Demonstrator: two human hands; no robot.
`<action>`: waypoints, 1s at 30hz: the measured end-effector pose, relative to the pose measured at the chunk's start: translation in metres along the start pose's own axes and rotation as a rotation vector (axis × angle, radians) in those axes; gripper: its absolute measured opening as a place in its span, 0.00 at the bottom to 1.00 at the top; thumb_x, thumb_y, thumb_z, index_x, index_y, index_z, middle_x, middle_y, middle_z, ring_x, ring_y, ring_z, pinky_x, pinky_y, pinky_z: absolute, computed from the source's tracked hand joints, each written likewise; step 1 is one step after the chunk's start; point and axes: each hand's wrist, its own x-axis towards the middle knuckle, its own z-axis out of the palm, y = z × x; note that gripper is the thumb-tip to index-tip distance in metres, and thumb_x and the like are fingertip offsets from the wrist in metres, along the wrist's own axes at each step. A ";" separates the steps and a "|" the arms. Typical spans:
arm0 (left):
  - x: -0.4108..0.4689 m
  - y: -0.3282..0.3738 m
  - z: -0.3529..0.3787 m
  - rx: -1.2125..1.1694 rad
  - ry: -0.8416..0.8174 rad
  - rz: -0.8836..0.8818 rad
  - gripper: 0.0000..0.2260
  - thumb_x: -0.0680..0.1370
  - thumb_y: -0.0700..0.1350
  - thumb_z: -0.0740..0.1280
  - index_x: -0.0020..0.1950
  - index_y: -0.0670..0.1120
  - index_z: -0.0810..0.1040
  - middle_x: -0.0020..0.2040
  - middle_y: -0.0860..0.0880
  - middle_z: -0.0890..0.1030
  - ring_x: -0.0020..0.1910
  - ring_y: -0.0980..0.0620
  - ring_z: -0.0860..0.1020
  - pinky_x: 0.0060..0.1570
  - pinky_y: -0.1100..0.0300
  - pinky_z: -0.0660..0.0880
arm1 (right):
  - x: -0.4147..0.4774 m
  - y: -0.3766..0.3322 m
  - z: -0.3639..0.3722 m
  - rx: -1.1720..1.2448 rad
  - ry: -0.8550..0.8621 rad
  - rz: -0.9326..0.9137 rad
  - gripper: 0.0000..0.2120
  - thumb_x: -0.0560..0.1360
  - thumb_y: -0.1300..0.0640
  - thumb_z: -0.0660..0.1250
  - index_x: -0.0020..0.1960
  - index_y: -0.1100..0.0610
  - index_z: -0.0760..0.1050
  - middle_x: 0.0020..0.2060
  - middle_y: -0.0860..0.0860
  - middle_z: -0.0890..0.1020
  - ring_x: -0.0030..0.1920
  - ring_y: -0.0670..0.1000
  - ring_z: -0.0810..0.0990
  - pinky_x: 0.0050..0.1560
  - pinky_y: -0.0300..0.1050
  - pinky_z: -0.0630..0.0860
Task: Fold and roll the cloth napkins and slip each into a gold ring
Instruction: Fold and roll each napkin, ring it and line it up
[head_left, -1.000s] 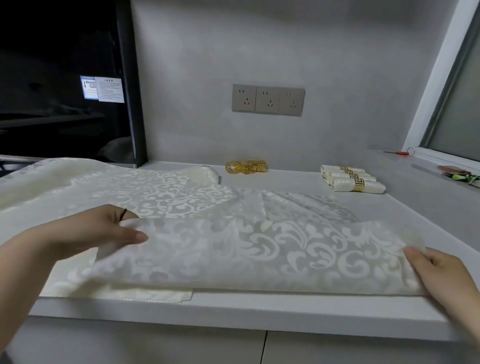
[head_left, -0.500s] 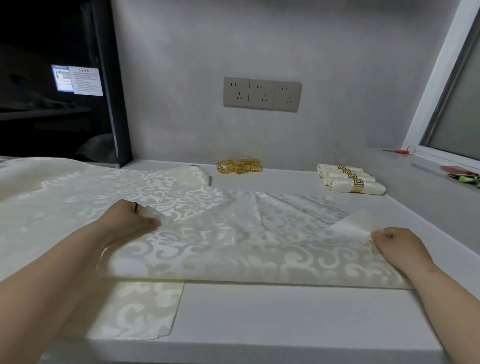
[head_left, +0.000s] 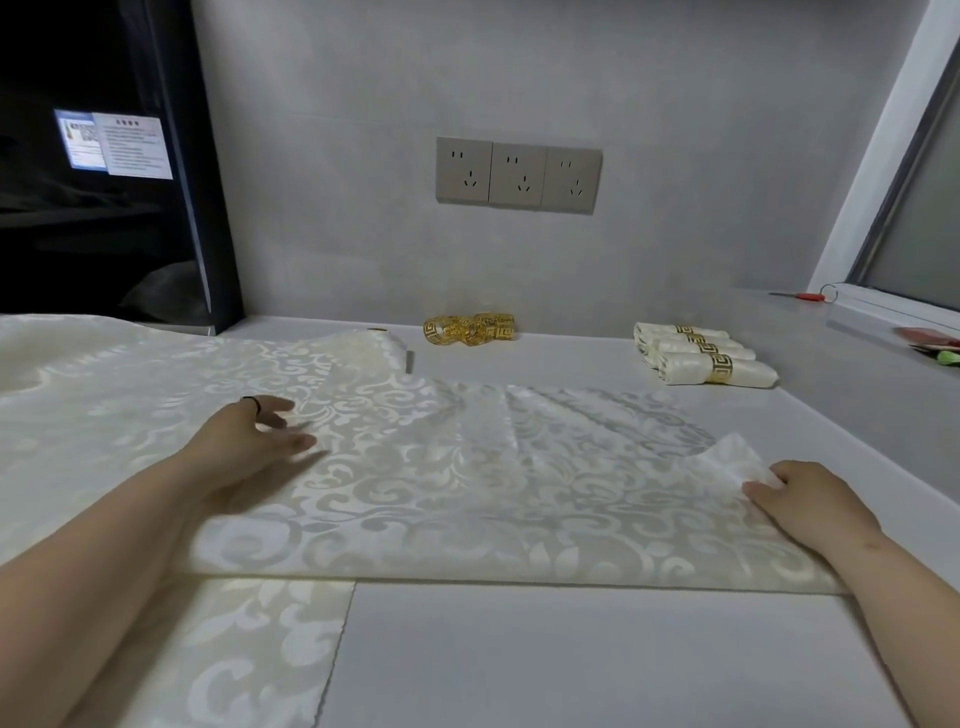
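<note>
Here, the folded damask napkin (head_left: 467, 493) lay flat across the countertop (head_left: 571, 649), fold line toward the person. The left hand (head_left: 254, 452) rested on its left end, fingers straight and spread, gripping nothing. The right hand (head_left: 815, 504) pinched the raised right corner. For a clean fold, I judged, that corner should be drawn taut and matched to the layer beneath while the flat palm smooths wrinkles outward. The loose gold rings (head_left: 470, 328) and the finished rolls (head_left: 701, 353) lay near the wall, well apart from the work.
</note>
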 end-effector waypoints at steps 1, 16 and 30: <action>-0.003 0.002 -0.002 -0.002 -0.006 0.026 0.22 0.73 0.43 0.70 0.65 0.43 0.71 0.59 0.44 0.74 0.55 0.45 0.73 0.51 0.57 0.66 | 0.001 0.000 -0.002 0.024 -0.010 -0.002 0.14 0.76 0.56 0.63 0.33 0.58 0.69 0.32 0.53 0.74 0.37 0.54 0.71 0.35 0.44 0.64; -0.091 0.042 0.071 0.471 -0.454 0.738 0.21 0.82 0.53 0.47 0.74 0.50 0.57 0.76 0.55 0.54 0.74 0.60 0.50 0.61 0.74 0.42 | -0.048 -0.065 0.012 -0.158 0.102 -0.318 0.17 0.79 0.56 0.55 0.67 0.54 0.69 0.69 0.52 0.68 0.70 0.51 0.63 0.67 0.39 0.57; -0.075 0.026 0.049 0.671 -0.501 0.606 0.59 0.47 0.78 0.24 0.75 0.58 0.48 0.76 0.57 0.47 0.74 0.60 0.44 0.67 0.66 0.40 | -0.076 -0.065 0.040 -0.320 -0.381 -0.464 0.31 0.78 0.38 0.46 0.75 0.49 0.41 0.75 0.47 0.41 0.75 0.47 0.39 0.73 0.46 0.38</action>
